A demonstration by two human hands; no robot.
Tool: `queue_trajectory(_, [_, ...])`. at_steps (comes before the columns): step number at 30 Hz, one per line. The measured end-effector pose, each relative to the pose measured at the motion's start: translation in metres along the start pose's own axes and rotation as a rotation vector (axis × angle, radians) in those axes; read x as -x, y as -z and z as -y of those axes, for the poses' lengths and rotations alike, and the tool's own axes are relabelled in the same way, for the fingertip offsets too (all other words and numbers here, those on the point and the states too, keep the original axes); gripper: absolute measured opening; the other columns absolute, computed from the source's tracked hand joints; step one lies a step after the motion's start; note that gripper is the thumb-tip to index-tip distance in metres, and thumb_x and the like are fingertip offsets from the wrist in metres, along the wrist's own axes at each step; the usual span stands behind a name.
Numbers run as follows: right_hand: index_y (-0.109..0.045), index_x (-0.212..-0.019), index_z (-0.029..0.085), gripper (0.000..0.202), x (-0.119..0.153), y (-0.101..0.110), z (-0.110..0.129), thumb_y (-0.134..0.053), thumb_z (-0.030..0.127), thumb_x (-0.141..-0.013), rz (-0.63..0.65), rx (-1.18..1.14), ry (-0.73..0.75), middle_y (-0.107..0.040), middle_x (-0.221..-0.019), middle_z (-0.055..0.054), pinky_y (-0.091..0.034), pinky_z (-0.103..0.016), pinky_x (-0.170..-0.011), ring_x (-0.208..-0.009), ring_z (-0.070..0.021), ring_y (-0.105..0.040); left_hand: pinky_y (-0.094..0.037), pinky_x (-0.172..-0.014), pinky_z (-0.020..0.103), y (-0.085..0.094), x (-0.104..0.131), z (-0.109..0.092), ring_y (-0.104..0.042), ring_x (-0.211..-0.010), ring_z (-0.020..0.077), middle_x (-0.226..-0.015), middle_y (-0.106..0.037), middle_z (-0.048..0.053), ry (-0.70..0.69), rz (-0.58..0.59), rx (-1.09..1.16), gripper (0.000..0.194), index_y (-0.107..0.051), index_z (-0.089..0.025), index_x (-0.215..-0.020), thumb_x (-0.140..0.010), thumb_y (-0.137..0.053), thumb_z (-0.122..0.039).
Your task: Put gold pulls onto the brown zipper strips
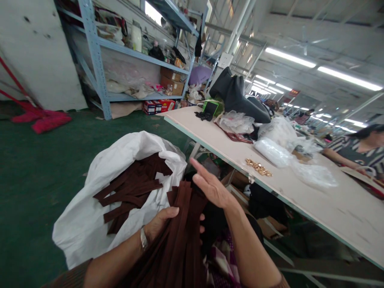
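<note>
Beside the open white sack [79, 224], the left hand [160, 222] wraps a bundle of dark brown strips [181, 210], thumb in front; the right hand [211, 190] is flat, fingers straight, by their upper ends, touching or not I can't tell. Looks like gathering and evening to me; the next move calls for a steady left grip. The strips look flat, matte and limp, their tops uneven.

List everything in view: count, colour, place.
Table: one, pale, right
Sack: one, white, left of table
Strips: many, brown, in sack and held
Small pieces: many, gold, on table
Plastic bags: several, clear, on table
Bulky object: one, dark grey, on table
Shelving: one, blue, back left
Mop heads: two, red, far left
Ceiling lights: several, white, overhead
Person: one, striped clothing, far right
Left hand: one, bare, gripping strips
Right hand: one, bare, beside strips
</note>
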State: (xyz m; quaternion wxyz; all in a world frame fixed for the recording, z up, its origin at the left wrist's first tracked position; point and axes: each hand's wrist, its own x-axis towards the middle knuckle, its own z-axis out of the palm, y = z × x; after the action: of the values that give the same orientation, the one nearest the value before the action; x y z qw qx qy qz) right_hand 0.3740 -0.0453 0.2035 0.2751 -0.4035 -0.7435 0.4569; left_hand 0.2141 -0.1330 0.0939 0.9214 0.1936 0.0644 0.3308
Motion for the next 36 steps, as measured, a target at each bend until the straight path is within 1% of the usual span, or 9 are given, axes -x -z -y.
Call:
queue_trajectory(2, [-0.071, -0.119, 0.025, 0.050, 0.000, -0.005, 0.009, -0.074, 0.053, -0.078, 0.094, -0.021, 0.011, -0.068, -0.129, -0.003, -0.042, -0.038, -0.109, -0.124, -0.0295, -0.058, -0.043, -0.102, 0.046, 0.001, -0.001, 0.000, -0.068, -0.106, 0.0319, -0.110, -0.077, 0.014, 0.005, -0.006, -0.009, 0.065, -0.070, -0.009, -0.120, -0.070, -0.070, -0.052])
queue_trajectory(4, [-0.073, -0.117, 0.024, 0.049, 0.002, -0.007, 0.010, -0.072, 0.055, -0.079, 0.071, -0.047, 0.005, -0.069, -0.127, -0.004, -0.042, -0.041, -0.110, -0.123, -0.0308, -0.059, -0.043, -0.102, 0.047, 0.001, 0.000, -0.001, -0.068, -0.105, 0.0323, -0.111, -0.077, 0.015, 0.015, -0.018, -0.015, 0.063, -0.070, -0.009, -0.119, -0.070, -0.069, -0.049])
queue_trajectory(8, [-0.034, -0.153, 0.024, 0.078, 0.021, -0.007, -0.006, -0.055, 0.062, -0.089, -0.199, -0.130, -0.067, -0.036, -0.158, -0.013, -0.030, -0.050, -0.116, -0.141, -0.0301, -0.041, -0.044, -0.100, 0.045, 0.000, 0.003, -0.004, -0.069, -0.103, 0.0318, -0.108, -0.078, 0.015, -0.015, -0.093, -0.016, 0.056, -0.070, -0.009, -0.117, -0.073, -0.065, -0.043])
queue_trajectory(10, [-0.020, -0.157, 0.020, 0.093, 0.041, -0.016, -0.016, -0.061, 0.063, -0.085, -0.242, -0.185, -0.145, -0.033, -0.158, -0.019, -0.035, -0.053, -0.113, -0.139, -0.0325, -0.044, -0.048, -0.094, 0.041, -0.001, 0.005, -0.008, -0.072, -0.096, 0.0297, -0.100, -0.079, 0.015, -0.036, -0.157, -0.020, 0.049, -0.072, -0.008, -0.110, -0.073, -0.065, -0.040])
queue_trajectory(14, [-0.037, -0.150, 0.023, 0.087, 0.083, -0.054, -0.022, -0.074, 0.056, -0.078, -0.138, -0.542, -0.288, -0.047, -0.151, -0.013, -0.040, -0.047, -0.112, -0.136, -0.0306, -0.047, -0.053, -0.079, 0.036, -0.007, 0.002, -0.019, -0.073, -0.077, 0.0221, -0.084, -0.079, 0.010, -0.082, -0.314, -0.069, 0.036, -0.073, -0.010, -0.099, -0.077, -0.067, -0.038])
queue_trajectory(18, [-0.055, -0.136, 0.021, 0.070, 0.094, -0.079, -0.012, -0.078, 0.050, -0.076, 0.007, -0.724, -0.255, -0.060, -0.138, -0.009, -0.041, -0.046, -0.111, -0.132, -0.0319, -0.052, -0.056, -0.077, 0.037, -0.026, -0.008, -0.027, -0.070, -0.074, 0.0172, -0.085, -0.075, 0.004, -0.153, -0.502, -0.192, 0.022, -0.070, -0.013, -0.095, -0.090, -0.063, -0.033])
queue_trajectory(25, [-0.060, -0.124, 0.017, 0.068, 0.076, -0.086, -0.003, -0.085, 0.040, -0.065, -0.079, -0.560, -0.302, -0.069, -0.121, -0.011, -0.051, -0.045, -0.097, -0.116, -0.0339, -0.062, -0.053, -0.079, 0.036, -0.056, -0.024, -0.029, -0.067, -0.073, 0.0165, -0.078, -0.072, -0.002, -0.496, -0.812, -0.461, 0.014, -0.070, -0.014, -0.089, -0.077, -0.078, -0.017])
queue_trajectory(30, [-0.066, -0.109, 0.018, 0.050, 0.073, -0.094, -0.008, -0.080, 0.020, -0.061, -0.181, -0.585, -0.367, -0.075, -0.095, -0.004, -0.056, -0.036, -0.079, -0.089, -0.0264, -0.070, -0.053, -0.082, 0.037, -0.058, -0.035, -0.029, -0.066, -0.084, 0.0182, -0.092, -0.071, 0.000, -0.551, -0.810, -0.479, 0.022, -0.069, -0.014, -0.096, -0.076, -0.078, -0.012])
queue_trajectory(36, [-0.070, -0.093, 0.014, 0.033, 0.076, -0.076, -0.013, -0.077, 0.025, -0.063, -0.108, -0.733, -0.421, -0.072, -0.077, -0.003, -0.053, -0.029, -0.064, -0.065, -0.0192, -0.068, -0.055, -0.071, 0.034, -0.049, -0.030, -0.036, -0.067, -0.068, 0.0171, -0.079, -0.073, 0.004, -0.321, -0.577, -0.273, 0.024, -0.069, -0.013, -0.090, -0.087, -0.068, -0.036])
